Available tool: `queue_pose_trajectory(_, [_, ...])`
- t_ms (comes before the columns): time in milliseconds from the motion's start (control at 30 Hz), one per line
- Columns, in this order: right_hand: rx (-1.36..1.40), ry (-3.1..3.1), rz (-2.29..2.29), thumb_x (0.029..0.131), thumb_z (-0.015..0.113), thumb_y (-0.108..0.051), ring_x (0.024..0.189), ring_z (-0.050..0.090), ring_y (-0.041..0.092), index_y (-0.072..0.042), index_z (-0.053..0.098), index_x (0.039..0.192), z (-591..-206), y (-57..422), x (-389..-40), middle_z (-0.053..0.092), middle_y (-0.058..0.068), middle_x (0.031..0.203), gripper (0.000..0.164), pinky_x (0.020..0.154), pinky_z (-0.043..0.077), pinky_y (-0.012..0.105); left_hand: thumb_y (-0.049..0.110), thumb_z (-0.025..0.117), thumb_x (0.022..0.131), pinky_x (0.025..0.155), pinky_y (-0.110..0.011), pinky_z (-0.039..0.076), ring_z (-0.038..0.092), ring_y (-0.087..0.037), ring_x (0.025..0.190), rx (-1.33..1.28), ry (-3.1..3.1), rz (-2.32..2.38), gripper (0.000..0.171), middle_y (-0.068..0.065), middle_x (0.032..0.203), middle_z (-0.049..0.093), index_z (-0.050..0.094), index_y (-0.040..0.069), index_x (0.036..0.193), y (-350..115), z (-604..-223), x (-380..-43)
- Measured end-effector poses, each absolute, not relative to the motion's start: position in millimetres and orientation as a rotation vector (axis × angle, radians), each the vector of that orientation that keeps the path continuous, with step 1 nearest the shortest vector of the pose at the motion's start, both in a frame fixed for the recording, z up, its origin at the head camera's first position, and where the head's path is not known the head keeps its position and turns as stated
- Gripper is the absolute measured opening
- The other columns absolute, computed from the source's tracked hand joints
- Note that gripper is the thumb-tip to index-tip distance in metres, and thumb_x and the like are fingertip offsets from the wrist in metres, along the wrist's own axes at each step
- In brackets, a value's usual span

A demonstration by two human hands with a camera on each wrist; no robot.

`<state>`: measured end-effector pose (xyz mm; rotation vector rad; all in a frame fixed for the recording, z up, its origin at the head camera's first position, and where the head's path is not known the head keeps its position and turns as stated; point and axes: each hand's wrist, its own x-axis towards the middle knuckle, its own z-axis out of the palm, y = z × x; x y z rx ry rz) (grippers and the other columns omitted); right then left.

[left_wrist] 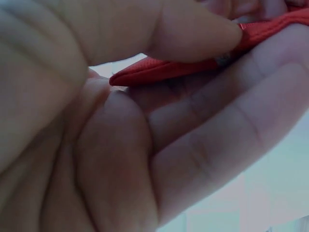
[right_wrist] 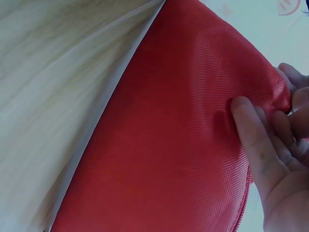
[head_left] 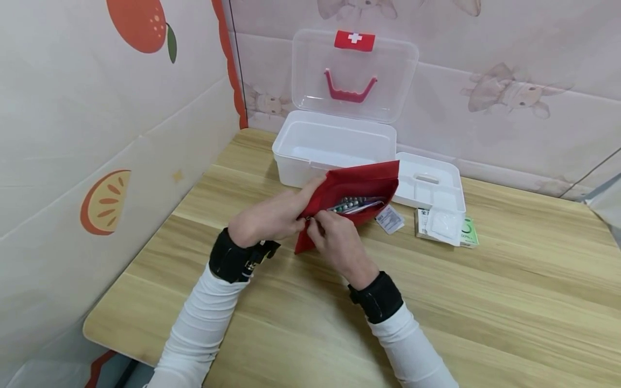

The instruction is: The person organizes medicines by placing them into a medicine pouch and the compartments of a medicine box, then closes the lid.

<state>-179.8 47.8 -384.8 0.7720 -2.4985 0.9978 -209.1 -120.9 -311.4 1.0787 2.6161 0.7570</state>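
Note:
A red zippered pouch (head_left: 366,173) is held tilted above the table, its mouth gaping toward me. Blister packs (head_left: 350,205) and other flat items show inside. My left hand (head_left: 274,215) grips the pouch's left end, thumb on one side and fingers on the other; the left wrist view shows the red edge (left_wrist: 159,71) between them. My right hand (head_left: 338,242) pinches the pouch's edge close beside the left fingertips, at the zipper's left end. In the right wrist view, one fingertip (right_wrist: 241,104) rests on the pouch's textured side. The zipper pull is hidden by the fingers.
Behind the pouch stands a clear first-aid box (head_left: 296,161), lid (head_left: 310,70) raised against the wall. To its right lie a white divided tray (head_left: 436,180), a small carton (head_left: 468,234) under a white packet (head_left: 443,225), and a printed sachet (head_left: 390,220). A wall borders the table's left.

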Motion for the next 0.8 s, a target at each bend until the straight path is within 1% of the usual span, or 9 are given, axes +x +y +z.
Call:
queue_pose_trajectory(100, [0.774, -2.475, 0.977, 0.092, 0.06, 0.0, 0.067, 0.053, 0.014, -0.004, 0.064, 0.085, -386.0, 47.3, -179.7, 0.06, 0.006, 0.077, 0.009, 0.059, 0.049, 0.024, -0.008, 0.06, 0.089, 0.073, -0.03, 0.05, 0.057, -0.022, 0.076, 1.069, 2.617, 0.739, 0.077, -0.014, 0.102, 0.065, 0.019, 0.003, 0.154, -119.6, -311.6, -208.6])
queue_pose_trajectory(200, [0.767, -2.454, 0.95, 0.09, 0.06, 0.003, 0.069, 0.052, 0.016, -0.003, 0.063, 0.083, -387.6, 47.5, -180.3, 0.06, 0.008, 0.08, 0.01, 0.06, 0.049, 0.026, -0.007, 0.06, 0.089, 0.077, -0.031, 0.05, 0.057, -0.023, 0.08, 1.073, 2.628, 0.724, 0.076, -0.014, 0.105, 0.065, 0.02, 0.002, 0.154, -118.9, -311.7, -208.0])
queue_pose_trajectory(300, [0.736, -2.455, 0.964, 0.089, 0.059, 0.004, 0.07, 0.053, 0.017, -0.002, 0.062, 0.082, -388.3, 48.4, -181.0, 0.061, 0.009, 0.083, 0.01, 0.063, 0.051, 0.028, -0.009, 0.061, 0.088, 0.078, -0.031, 0.05, 0.058, -0.023, 0.082, 1.092, 2.624, 0.74, 0.076, -0.014, 0.106, 0.065, 0.023, 0.003, 0.152, -119.0, -312.2, -207.7])
queue_pose_trajectory(467, [0.717, -2.47, 0.983, 0.091, 0.059, 0.003, 0.072, 0.055, 0.018, -0.001, 0.065, 0.087, -388.5, 50.9, -180.7, 0.062, 0.01, 0.086, 0.008, 0.065, 0.054, 0.029, -0.01, 0.061, 0.087, 0.081, -0.031, 0.051, 0.059, -0.023, 0.085, 1.086, 2.608, 0.743, 0.077, -0.015, 0.109, 0.064, 0.022, 0.002, 0.152, -119.1, -312.3, -207.8])
queue_pose_trajectory(633, [0.739, -2.445, 0.931, 0.091, 0.06, 0.003, 0.072, 0.056, 0.017, 0.0, 0.065, 0.088, -389.2, 50.2, -181.8, 0.062, 0.011, 0.087, 0.007, 0.066, 0.055, 0.029, -0.005, 0.061, 0.09, 0.077, -0.03, 0.051, 0.059, -0.022, 0.079, 1.071, 2.594, 0.771, 0.074, -0.015, 0.104, 0.066, 0.021, -0.001, 0.152, -120.0, -312.5, -208.7])
queue_pose_trajectory(700, [0.74, -2.436, 0.916, 0.091, 0.06, 0.002, 0.072, 0.056, 0.017, -0.001, 0.065, 0.088, -388.9, 50.4, -181.8, 0.063, 0.01, 0.087, 0.007, 0.067, 0.056, 0.029, -0.002, 0.06, 0.091, 0.074, -0.03, 0.052, 0.059, -0.021, 0.075, 1.076, 2.583, 0.81, 0.072, -0.013, 0.101, 0.065, 0.022, 0.0, 0.151, -119.2, -313.5, -209.9])
queue_pose_trajectory(800, [0.738, -2.433, 0.908, 0.092, 0.061, 0.001, 0.072, 0.057, 0.017, -0.002, 0.066, 0.087, -388.5, 51.0, -181.3, 0.062, 0.01, 0.086, 0.007, 0.069, 0.056, 0.03, 0.002, 0.061, 0.093, 0.073, -0.029, 0.053, 0.06, -0.02, 0.075, 1.054, 2.576, 0.851, 0.07, -0.012, 0.102, 0.065, 0.022, 0.003, 0.151, -117.7, -314.9, -211.6])
